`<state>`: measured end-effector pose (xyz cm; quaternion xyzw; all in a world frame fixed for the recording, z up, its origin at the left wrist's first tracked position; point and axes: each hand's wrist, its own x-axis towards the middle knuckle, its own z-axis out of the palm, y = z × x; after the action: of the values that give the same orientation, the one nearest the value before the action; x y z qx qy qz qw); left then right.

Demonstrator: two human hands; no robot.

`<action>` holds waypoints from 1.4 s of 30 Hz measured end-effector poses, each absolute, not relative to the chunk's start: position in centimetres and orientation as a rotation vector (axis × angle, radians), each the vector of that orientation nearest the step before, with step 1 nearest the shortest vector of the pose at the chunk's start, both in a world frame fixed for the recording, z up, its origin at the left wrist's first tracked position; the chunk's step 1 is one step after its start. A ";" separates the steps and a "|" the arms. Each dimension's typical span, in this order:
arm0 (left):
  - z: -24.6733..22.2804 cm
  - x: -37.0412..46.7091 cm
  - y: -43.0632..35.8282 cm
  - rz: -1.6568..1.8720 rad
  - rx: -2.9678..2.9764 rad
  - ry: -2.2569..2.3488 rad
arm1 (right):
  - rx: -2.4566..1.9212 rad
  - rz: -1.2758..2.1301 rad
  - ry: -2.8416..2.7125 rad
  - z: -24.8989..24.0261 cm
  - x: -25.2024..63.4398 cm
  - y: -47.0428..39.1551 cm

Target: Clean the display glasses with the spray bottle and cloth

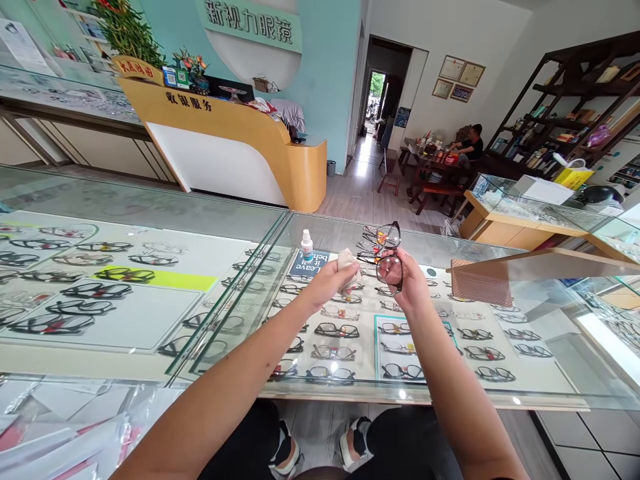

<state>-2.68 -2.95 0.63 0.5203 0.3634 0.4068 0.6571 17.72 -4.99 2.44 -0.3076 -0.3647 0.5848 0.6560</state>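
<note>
Plastic packets (pixel 90 440) lie at the near left, well to the left of both hands, and beyond them rows of display frames (pixel 124 275) sit inside the glass case. Closer in, a small white-capped bottle (pixel 307 247) stands upright on the glass tabletop (pixel 365 392), just beyond and left of the left hand (pixel 329 283). That hand comes in from the left, arm slanting inward and away from the body, thumb and fingers pinched on a pale cloth (pixel 349 270). To its right, a dark pair of spectacles (pixel 390 272) is held up off the glass, turned on its side with one lens above the other, its arms pointing back toward the cloth. The right hand (pixel 415 283) has the rim between thumb and fingers, wrist raised, forearm reaching up from the lower right. From where I stand, the work looks partway: spectacles lifted and cloth gripped, but cloth and lenses appear apart, so the rubbing seems unfinished; I can't tell whether either lens has been wiped. Right of the right hand, a wooden panel (pixel 550 267) slants above the case.
</note>
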 end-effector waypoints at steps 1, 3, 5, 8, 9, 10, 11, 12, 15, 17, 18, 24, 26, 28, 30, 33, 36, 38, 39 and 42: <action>0.6 -2.7 -3.0 0.939 1.225 0.861 | -0.689 1.329 -0.833 2.4 17.7 -5.0; 0.6 -2.8 -3.0 1.014 1.364 0.975 | -0.674 1.331 -0.838 2.4 17.7 -5.0; 0.5 -3.2 -2.8 1.062 1.557 1.161 | -0.667 1.334 -0.850 2.4 17.8 -5.0; 0.5 -4.0 -2.5 0.981 1.803 1.438 | -0.666 1.367 -0.889 2.5 17.8 -5.1; 0.4 -4.2 -2.4 0.932 1.859 1.500 | -0.668 1.389 -0.907 2.5 17.8 -5.2; 0.3 -4.4 -2.3 0.882 1.908 1.550 | -0.672 1.413 -0.925 2.6 17.8 -5.2; 0.2 -4.6 -2.2 0.830 1.954 1.592 | -0.674 1.434 -0.941 2.6 17.7 -5.3; 0.1 -4.6 -2.1 0.784 1.995 1.624 | -0.675 1.451 -0.953 2.7 17.7 -5.3; -0.3 -4.4 -2.1 0.820 2.098 1.555 | -0.670 1.479 -0.962 2.7 17.6 -5.4; -0.3 -4.1 -2.4 1.083 2.122 1.384 | -0.667 1.491 -0.973 2.8 17.6 -5.5; -0.2 -3.9 -2.7 1.247 2.110 1.285 | -0.668 1.500 -0.979 2.8 17.7 -5.5; 1.2 -3.8 -4.4 1.465 2.070 0.815 | -0.711 1.715 -1.014 2.6 18.7 -5.5; 1.5 -3.9 -4.5 1.377 2.023 0.787 | -0.717 1.789 -1.053 2.4 19.0 -5.3; 1.6 -3.9 -4.5 1.332 1.964 0.802 | -0.730 1.817 -1.084 2.2 19.2 -5.1; 1.7 -3.9 -4.4 1.320 1.919 0.821 | -0.748 1.815 -1.095 2.0 19.3 -5.0; 1.6 -3.8 -4.3 1.334 1.873 0.824 | -0.773 1.810 -1.090 1.9 19.3 -4.8; 1.5 -3.7 -4.2 1.380 1.805 0.833 | -0.805 1.797 -1.070 2.2 19.3 -4.8; 1.4 -3.7 -4.0 1.432 1.729 0.839 | -0.818 1.791 -1.077 2.6 19.3 -4.7; 1.3 -3.8 -3.8 1.459 1.688 0.848 | -0.819 1.790 -1.093 2.8 19.4 -4.7; 1.1 -4.1 -3.2 1.526 1.583 0.931 | -0.795 1.755 -1.181 3.2 19.7 -4.5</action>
<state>-4.07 -3.25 1.10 0.6164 0.3628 0.5941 0.3682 19.70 -4.51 3.16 -0.3183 -0.4725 0.7023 0.4269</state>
